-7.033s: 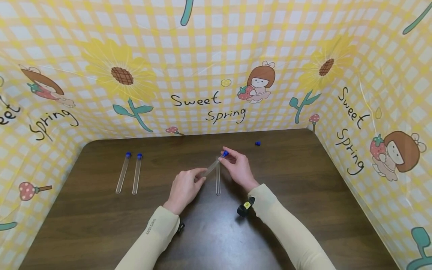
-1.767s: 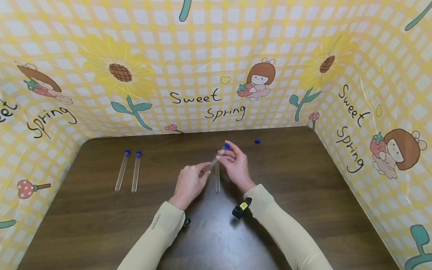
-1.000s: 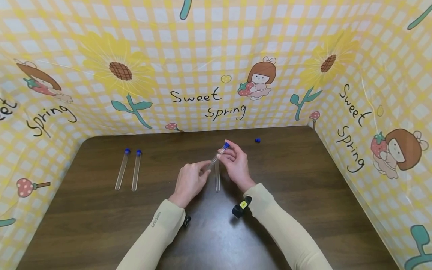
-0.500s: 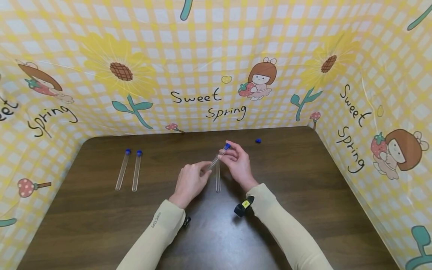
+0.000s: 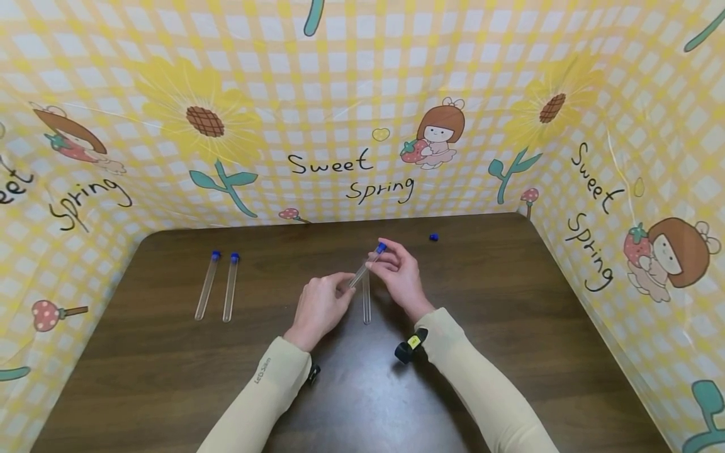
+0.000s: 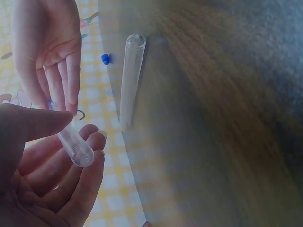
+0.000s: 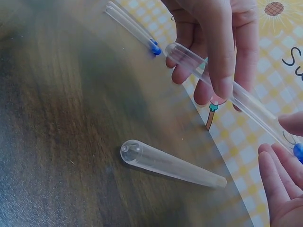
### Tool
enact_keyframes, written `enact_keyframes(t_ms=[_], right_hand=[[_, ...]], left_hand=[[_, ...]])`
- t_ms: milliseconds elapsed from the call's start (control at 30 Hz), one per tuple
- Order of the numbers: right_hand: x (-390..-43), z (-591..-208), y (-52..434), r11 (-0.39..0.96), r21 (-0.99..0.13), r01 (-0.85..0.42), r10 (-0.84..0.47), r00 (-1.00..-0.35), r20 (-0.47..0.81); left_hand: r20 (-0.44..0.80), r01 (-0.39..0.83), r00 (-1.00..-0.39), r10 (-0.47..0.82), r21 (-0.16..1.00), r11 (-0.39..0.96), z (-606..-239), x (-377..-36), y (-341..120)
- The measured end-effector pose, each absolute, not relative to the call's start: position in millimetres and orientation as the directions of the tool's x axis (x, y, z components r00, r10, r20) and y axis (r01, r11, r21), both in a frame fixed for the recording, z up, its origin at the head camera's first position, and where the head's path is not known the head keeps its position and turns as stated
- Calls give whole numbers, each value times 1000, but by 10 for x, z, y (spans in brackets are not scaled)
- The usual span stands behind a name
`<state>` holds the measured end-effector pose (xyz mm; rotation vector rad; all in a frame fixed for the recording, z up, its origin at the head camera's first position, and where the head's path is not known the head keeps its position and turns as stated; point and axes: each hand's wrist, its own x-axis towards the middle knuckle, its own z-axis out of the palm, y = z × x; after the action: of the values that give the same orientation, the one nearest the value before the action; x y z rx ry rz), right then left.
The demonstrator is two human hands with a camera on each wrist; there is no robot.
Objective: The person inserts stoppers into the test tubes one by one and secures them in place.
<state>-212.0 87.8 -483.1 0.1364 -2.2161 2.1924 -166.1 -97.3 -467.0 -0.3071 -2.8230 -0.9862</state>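
A clear test tube (image 7: 255,116) with a blue cap (image 5: 381,247) is held tilted above the table, cap end up and to the right. My left hand (image 5: 321,308) pinches its lower part between thumb and fingers; the rounded end shows past the fingers in the left wrist view. At the upper end, my right hand (image 5: 399,277) holds the tube just below the cap, its index fingertip against the cap's top. Under the hands an uncapped test tube (image 5: 366,305) lies on the table, its far end overlapped by the held one.
Two blue-capped test tubes, an outer one (image 5: 207,286) and an inner one (image 5: 230,289), lie side by side at the left. A loose blue cap (image 5: 433,237) sits near the back edge of the brown table (image 5: 487,270). Yellow checked cloth (image 5: 340,94) walls the back and sides.
Compared with seven seconds ago, the held tube's cap end is slightly farther back and the right index fingertip has shifted onto the cap's top. Over the last second both hands stay nearly still.
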Motion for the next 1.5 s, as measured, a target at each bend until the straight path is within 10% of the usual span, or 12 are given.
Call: enact_keyframes(t_ms=[1500], right_hand=[[-2125,-4908,1061,119,-991,-64,26,-997,68]], left_hand=[[163,146,-985,56,620,771,-4709,-1629,-1294]])
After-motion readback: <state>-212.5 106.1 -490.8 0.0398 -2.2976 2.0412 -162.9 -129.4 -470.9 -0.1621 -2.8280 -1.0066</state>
